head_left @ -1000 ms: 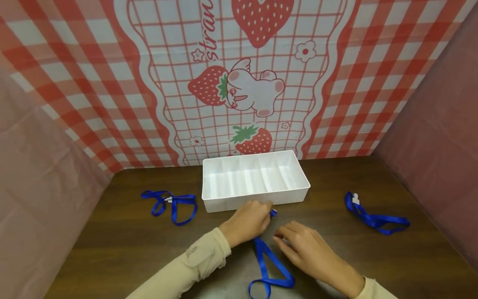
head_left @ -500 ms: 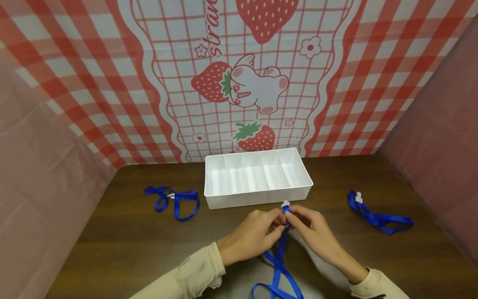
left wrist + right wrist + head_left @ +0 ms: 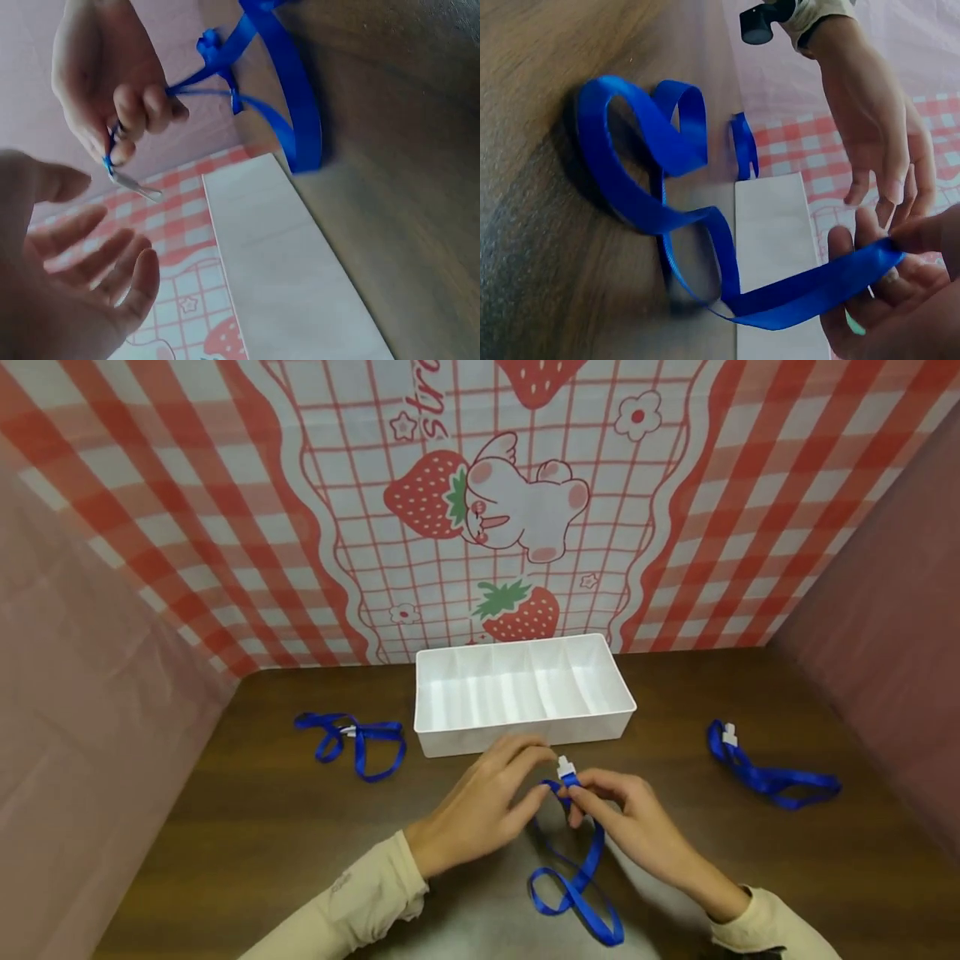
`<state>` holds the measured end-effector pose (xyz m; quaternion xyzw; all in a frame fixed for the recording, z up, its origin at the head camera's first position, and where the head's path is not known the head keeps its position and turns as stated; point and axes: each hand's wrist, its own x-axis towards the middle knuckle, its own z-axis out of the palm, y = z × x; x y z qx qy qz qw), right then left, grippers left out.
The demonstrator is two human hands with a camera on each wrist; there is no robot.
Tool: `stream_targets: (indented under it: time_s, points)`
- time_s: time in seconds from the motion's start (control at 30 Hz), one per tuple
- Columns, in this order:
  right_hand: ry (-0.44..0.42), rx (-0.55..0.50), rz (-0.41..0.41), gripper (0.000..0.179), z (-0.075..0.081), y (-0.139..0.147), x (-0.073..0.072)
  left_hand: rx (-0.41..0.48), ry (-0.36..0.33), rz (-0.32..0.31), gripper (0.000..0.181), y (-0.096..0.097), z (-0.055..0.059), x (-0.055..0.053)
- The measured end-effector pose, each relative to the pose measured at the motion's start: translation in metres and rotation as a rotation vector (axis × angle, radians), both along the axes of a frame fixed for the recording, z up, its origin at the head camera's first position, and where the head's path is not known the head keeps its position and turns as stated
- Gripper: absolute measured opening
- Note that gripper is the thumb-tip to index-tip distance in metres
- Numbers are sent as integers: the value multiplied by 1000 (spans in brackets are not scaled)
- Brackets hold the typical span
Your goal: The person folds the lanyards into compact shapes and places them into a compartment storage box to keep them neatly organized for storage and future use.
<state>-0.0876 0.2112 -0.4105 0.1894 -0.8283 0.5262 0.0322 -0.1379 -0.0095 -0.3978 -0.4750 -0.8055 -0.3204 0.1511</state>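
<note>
Vs half a second ago: left hand is off the lanyard; both were at it then. So the right hand holds it alone, thumb and fingers pinched just below the clip. Left is loosely spread, holding nothing. Lanyard's on the near side of the tray, clip end nearest it, loop trailing away. Clip's hidden in right wrist view; left wrist view crops the loop.

Dim, soft light, greyish sheen on the tabletop, hazy left-wrist view
</note>
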Motion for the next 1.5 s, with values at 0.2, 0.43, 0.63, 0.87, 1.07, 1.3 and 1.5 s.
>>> stream_targets:
  time_s: [0.2, 0.43, 0.63, 0.87, 1.07, 1.3, 1.5]
  points:
    - [-24, -81, 216, 21, 4, -2, 5, -104, -100, -104, 30, -6, -1, -1]
    - [-92, -149, 305, 21, 3, -5, 6, -9, -342, -188, 13, -13, -1, -1]
    - [-61, -86, 296, 22, 2, -7, 9, 51, -480, -298, 5, -18, -1, 3]
    - [-11, 13, 283, 21, 5, -13, 13, 18, -521, -304, 7, -26, 1, 10]
    - [37, 88, 279, 19, 7, -20, 13, -12, -515, -301, 14, -36, 3, 16]
    - [65, 95, 323, 19, 7, -25, 11, -34, -502, -283, 14, -44, 2, 17]
    - [42, 97, 336, 20, 6, -27, 10, 4, -524, -228, 15, -59, 0, 18]
